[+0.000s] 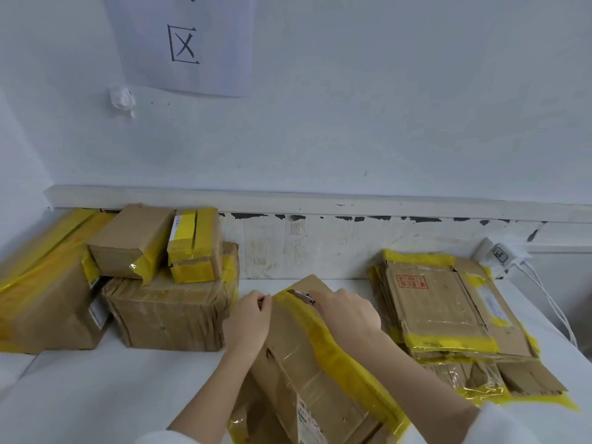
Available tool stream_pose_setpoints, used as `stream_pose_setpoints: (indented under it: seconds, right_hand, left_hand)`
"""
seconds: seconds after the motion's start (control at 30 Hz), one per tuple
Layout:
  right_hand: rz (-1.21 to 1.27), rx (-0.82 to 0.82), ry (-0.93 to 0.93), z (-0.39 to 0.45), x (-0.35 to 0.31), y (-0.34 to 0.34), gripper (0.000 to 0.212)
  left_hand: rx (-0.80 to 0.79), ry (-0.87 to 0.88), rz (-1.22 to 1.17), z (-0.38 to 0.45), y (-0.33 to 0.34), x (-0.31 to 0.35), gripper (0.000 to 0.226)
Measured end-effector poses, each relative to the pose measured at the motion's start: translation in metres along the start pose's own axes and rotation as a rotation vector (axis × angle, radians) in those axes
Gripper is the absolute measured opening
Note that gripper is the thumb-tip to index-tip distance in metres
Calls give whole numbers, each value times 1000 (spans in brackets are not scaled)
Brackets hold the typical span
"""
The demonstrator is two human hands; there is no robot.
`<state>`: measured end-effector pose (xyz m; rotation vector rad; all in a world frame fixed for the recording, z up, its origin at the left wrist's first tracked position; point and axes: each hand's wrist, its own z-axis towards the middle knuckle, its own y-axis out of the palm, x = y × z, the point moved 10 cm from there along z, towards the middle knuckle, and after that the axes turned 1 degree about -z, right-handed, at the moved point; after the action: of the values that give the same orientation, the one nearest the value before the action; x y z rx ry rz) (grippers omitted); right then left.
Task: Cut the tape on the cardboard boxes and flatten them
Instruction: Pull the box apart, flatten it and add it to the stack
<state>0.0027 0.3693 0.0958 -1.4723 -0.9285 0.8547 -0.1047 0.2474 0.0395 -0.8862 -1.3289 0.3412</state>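
A long cardboard box (307, 373) sealed with yellow tape (336, 350) lies in front of me on the white table, running away from me. My left hand (250, 322) grips its far left edge with fingers curled over the rim. My right hand (347, 310) holds a small knife (302, 297) whose blade touches the yellow tape at the box's far end. Flattened boxes (448, 312) lie stacked on the right.
Several sealed boxes (166, 312) are piled at the left against the wall, small ones on top. A white charger (499, 254) with a cable sits by the wall at the right. A paper sign (182, 43) hangs on the wall.
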Motion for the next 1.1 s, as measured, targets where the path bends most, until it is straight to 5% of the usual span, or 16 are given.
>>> stream_pose_setpoints:
  seconds: [0.4,0.63,1.1]
  right_hand:
    - [-61,15,-25,10,-13,4,28]
    - [-243,24,-116,8,-35,-9,34]
    - [-218,1,-146,-19,-31,-2,23]
  left_hand:
    - [23,30,-157,2,5,2,25]
    - [28,55,-102,1,2,2,23]
    - [56,47,-53,-3,1,4,26]
